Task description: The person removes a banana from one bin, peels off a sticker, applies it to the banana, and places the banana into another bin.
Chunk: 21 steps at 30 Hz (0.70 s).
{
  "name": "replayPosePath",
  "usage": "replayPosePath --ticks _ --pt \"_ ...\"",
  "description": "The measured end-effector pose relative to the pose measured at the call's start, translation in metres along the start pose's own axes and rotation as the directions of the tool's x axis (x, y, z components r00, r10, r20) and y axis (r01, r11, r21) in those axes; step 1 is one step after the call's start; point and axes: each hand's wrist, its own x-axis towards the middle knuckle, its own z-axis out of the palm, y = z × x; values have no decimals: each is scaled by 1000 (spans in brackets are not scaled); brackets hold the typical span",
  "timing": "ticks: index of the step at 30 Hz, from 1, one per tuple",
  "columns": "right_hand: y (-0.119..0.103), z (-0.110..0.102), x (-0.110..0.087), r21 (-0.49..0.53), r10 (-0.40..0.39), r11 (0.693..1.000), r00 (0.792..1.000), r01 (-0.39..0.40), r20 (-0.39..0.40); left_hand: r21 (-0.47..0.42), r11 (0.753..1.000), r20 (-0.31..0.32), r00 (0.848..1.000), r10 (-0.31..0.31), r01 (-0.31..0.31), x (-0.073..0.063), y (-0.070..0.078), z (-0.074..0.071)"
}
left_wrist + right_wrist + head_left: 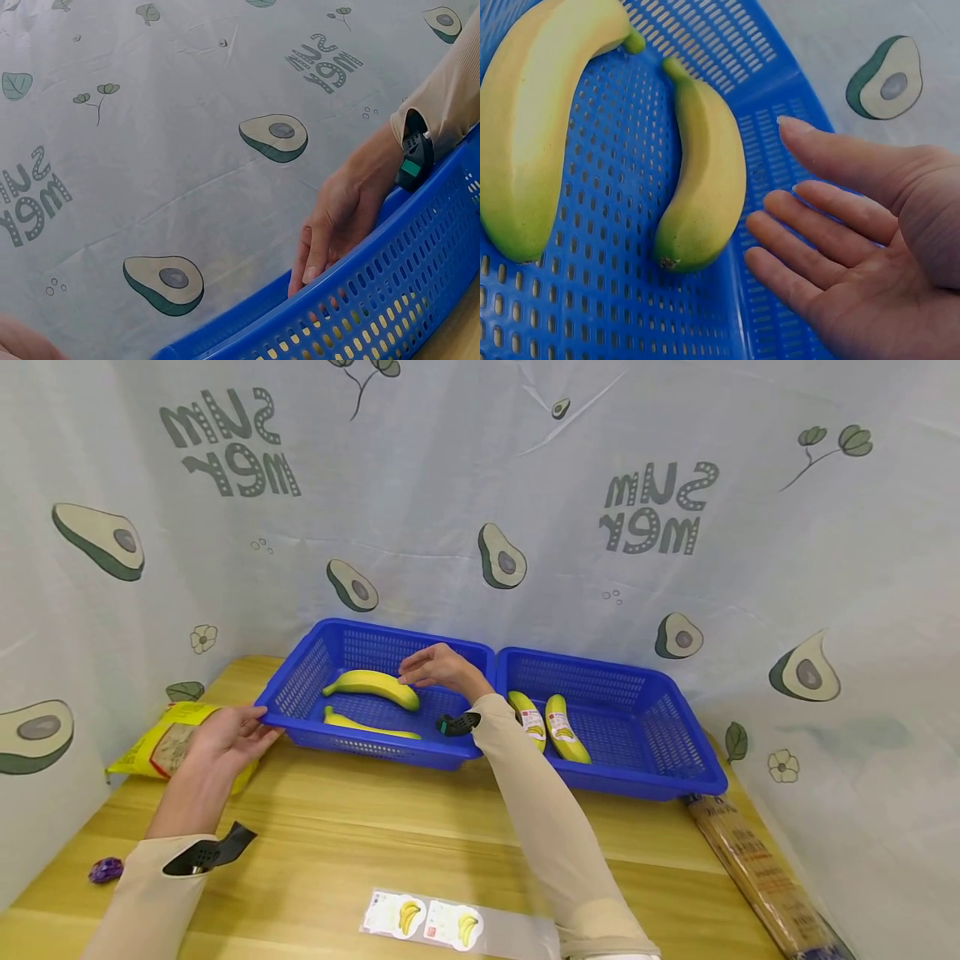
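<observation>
Two yellow bananas with greenish ends lie in the left blue basket: a back banana [372, 686] and a front banana [367, 725], the latter partly hidden by the basket's front wall. My right hand [442, 668] is over this basket, its fingertips at the back banana's right part. In the right wrist view the hand [870, 247] has its palm showing, thumb raised and fingers extended beside the nearer banana [705, 169], holding nothing. My left hand [228, 739] touches the front left corner of the left basket [375, 745] with relaxed fingers.
A second blue basket [622, 781] adjoins on the right, with two labelled bananas [566, 731] inside. A yellow bag [168, 739] stands behind my left hand. Banana stickers [427, 920] lie in front, a purple wrapped piece [106, 870] at left, a long brown package [757, 868] at right.
</observation>
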Motion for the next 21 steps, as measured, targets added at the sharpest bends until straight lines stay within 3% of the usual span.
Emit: replayPosePath --ticks 6,12,18,21 --pt "2 0 4 -18 18 1000 1000 -18 -25 -10 1000 12 1000 -8 8 1 1 -1" --pt "2 7 6 -147 36 988 996 -49 -85 23 999 -11 1000 22 -21 0 -2 1" --pt "3 15 10 -267 57 959 989 -92 -134 35 999 -15 1000 21 -21 0 -3 0" --pt "5 17 10 -367 74 922 986 -125 -148 39 999 1 1000 4 -4 1 -4 -1"
